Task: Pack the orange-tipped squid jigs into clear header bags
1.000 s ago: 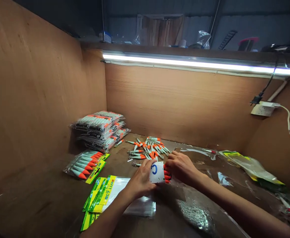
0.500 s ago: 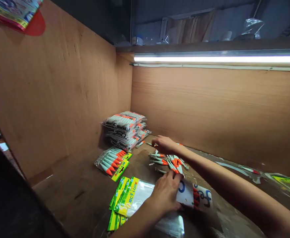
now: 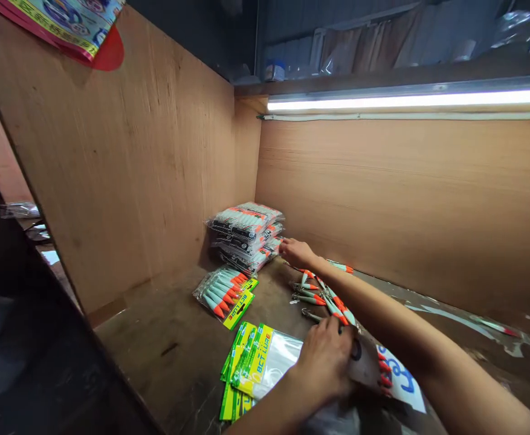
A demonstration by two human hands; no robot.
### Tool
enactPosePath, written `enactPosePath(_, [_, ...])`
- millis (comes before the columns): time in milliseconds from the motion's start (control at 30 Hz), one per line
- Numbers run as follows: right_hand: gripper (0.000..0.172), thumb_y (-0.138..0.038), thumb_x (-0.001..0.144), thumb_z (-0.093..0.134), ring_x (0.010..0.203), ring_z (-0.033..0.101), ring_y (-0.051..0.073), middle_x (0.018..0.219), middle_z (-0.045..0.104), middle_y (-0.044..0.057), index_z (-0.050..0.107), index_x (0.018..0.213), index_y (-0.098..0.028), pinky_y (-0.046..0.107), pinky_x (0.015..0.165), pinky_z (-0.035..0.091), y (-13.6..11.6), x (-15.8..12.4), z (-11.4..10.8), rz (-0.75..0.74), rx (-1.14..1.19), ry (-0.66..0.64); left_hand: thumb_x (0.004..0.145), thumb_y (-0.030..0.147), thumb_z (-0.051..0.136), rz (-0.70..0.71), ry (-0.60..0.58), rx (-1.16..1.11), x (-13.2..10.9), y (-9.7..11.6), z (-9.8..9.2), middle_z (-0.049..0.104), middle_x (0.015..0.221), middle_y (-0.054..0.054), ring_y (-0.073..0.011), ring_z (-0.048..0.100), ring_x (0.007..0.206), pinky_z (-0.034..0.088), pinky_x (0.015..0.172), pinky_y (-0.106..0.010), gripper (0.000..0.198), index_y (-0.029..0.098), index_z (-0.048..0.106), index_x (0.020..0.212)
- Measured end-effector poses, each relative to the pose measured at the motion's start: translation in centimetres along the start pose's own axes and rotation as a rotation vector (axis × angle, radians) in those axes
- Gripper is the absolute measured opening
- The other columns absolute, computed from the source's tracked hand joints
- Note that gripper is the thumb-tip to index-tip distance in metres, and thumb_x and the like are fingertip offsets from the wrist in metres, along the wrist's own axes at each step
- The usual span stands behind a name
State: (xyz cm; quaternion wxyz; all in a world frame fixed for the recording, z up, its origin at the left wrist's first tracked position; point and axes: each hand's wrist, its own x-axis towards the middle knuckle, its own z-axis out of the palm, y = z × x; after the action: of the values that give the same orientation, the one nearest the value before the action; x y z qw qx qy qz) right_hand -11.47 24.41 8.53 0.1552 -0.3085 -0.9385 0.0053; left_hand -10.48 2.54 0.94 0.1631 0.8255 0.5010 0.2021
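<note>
My left hand (image 3: 328, 353) is closed around the near end of a white holder with blue handwriting (image 3: 403, 377). Orange tips (image 3: 385, 368) show in a gap in it. My right hand (image 3: 297, 252) reaches across to the back, its fingers curled together beside the stacked packs; what they hold, if anything, is hidden. Under and in front of that forearm lie several loose fishing lures (image 3: 312, 296), pale green and orange with metal hooks. Left of my left hand are clear bags with yellow-green headers (image 3: 258, 359), fanned in a pile and partly covered by my wrist.
Clear packs of lures (image 3: 246, 235) are stacked in the back corner. Before them lies a filled lure bag (image 3: 223, 293). A wooden side panel (image 3: 133, 151) and back panel (image 3: 405, 181) enclose the bench. A tube light (image 3: 405, 99) runs under the shelf.
The view has swung left, so things sit further right. My left hand has tilted the white holder. The loose lures lie differently, and my right hand is nearer the stacked packs.
</note>
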Motion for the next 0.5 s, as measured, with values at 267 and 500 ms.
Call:
enactPosePath(267, [0.047,-0.049,0.101,0.025,0.064,0.065,0.013,0.097,0.067,0.008,0.046,0.127,-0.016,0.025,0.054,0.051,4.5,-16.4,-10.6,0.259,0.329,0.331,0.063,0.033,0.078,0.016,0.157,-0.084,0.3,0.2,-0.9,0.046,0.127,-0.007,-0.0284,0.059,0.102,0.049,0.087,-0.036,0.09,0.032,0.035,0.142])
enactPosePath(500, [0.034,-0.047,0.089,0.062,0.089,0.068,0.022,0.1,0.074,0.007,0.07,0.109,-0.02,0.032,0.078,0.053,2.8,-34.9,-12.7,0.433,0.52,0.257,0.061,0.013,0.069,0.213,0.224,-0.171,0.8,1.0,-0.9,0.045,0.131,-0.004,-0.0261,0.053,0.114,0.046,0.095,-0.036,0.085,0.032,0.037,0.138])
